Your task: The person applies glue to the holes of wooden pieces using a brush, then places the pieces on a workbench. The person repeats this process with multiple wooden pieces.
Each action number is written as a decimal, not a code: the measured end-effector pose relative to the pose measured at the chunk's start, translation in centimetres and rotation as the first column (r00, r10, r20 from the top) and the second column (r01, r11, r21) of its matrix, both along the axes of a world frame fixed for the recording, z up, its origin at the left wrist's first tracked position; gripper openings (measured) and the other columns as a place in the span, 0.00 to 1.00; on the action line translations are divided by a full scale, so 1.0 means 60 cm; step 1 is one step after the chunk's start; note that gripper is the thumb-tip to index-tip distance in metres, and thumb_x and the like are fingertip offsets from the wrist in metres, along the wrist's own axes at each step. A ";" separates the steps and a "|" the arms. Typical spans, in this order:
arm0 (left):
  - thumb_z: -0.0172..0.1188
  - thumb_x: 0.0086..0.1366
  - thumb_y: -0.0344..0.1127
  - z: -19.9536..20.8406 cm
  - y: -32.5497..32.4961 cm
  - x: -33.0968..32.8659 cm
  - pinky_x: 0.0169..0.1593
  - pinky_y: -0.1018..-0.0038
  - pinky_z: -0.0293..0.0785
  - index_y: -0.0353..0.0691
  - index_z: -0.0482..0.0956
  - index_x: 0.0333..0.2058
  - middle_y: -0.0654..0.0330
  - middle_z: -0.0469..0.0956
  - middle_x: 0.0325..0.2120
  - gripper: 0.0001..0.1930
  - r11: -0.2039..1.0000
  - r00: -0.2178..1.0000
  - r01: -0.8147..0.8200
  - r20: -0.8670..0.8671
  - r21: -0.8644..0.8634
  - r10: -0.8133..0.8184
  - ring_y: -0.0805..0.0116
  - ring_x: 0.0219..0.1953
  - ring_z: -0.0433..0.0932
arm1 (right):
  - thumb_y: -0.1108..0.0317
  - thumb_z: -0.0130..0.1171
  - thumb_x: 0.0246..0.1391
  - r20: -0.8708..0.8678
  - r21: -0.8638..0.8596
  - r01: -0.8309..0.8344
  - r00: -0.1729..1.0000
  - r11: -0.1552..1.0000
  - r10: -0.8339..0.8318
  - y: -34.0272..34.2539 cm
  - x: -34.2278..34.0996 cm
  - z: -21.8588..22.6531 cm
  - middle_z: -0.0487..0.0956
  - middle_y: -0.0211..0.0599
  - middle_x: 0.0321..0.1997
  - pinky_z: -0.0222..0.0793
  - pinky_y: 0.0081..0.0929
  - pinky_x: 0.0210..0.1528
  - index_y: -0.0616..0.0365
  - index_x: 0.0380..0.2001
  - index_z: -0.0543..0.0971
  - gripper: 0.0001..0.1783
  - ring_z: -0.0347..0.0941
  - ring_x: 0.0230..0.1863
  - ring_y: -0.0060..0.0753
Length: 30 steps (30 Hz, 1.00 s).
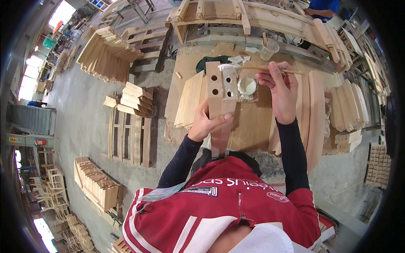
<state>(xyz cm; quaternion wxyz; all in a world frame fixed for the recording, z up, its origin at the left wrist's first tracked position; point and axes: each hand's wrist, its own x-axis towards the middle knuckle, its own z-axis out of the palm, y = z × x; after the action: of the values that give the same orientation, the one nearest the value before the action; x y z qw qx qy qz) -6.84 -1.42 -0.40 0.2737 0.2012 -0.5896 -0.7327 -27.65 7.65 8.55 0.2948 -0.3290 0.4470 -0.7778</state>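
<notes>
Wooden worktop [253, 126], pale planks [190, 101], green cloth [202, 65], plastic cup [269, 50]

Right hand [283, 90] pinches, left hand [206, 124] (lower) grips.

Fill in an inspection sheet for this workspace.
Surface: brown wooden worktop, boards lying on both sides
Job's things: drilled wood, four holes showing, white-smeared; thin stick, white-tipped; round tub of white paste
Clutter: dark green cloth, clear plastic cup
Hands: left hand grips drilled wood; right hand holds thin stick, tip at the wood's upper end
Cables: nothing seen
Surroundings: slatted pallet, stacked planks, another person's blue garment
</notes>
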 end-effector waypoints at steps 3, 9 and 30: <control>0.70 0.55 0.38 -0.003 0.003 0.001 0.51 0.67 0.77 0.30 0.74 0.52 0.50 0.79 0.47 0.29 0.999 1.000 0.024 0.018 -0.029 -0.023 0.62 0.46 0.81 | 0.64 0.57 0.65 -0.054 0.053 -0.027 0.998 0.998 0.030 -0.008 0.007 0.001 0.83 0.39 0.37 0.76 0.20 0.39 0.55 0.37 0.75 0.07 0.82 0.38 0.27; 0.75 0.52 0.40 0.007 0.005 0.002 0.54 0.70 0.73 0.32 0.72 0.55 0.55 0.79 0.47 0.34 0.997 0.999 0.052 0.015 0.051 -0.052 0.68 0.48 0.78 | 0.66 0.56 0.65 -0.118 -0.003 -0.033 0.992 0.999 0.032 -0.016 0.006 -0.001 0.83 0.43 0.43 0.77 0.22 0.44 0.56 0.39 0.75 0.06 0.82 0.42 0.30; 0.77 0.49 0.41 0.026 0.010 -0.008 0.56 0.71 0.70 0.35 0.69 0.58 0.58 0.78 0.48 0.39 0.993 0.995 0.085 0.039 0.082 -0.088 0.69 0.51 0.75 | 0.72 0.55 0.64 -0.129 0.083 -0.019 0.991 0.996 0.030 0.057 0.032 -0.009 0.83 0.50 0.41 0.80 0.26 0.44 0.59 0.36 0.69 0.06 0.83 0.39 0.37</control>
<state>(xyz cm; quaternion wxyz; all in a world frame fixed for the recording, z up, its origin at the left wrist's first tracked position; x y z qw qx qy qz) -7.31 -0.80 1.16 0.2210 0.2017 -0.5736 -0.7625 -25.74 11.08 7.99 0.2878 -0.3723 0.4925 -0.7321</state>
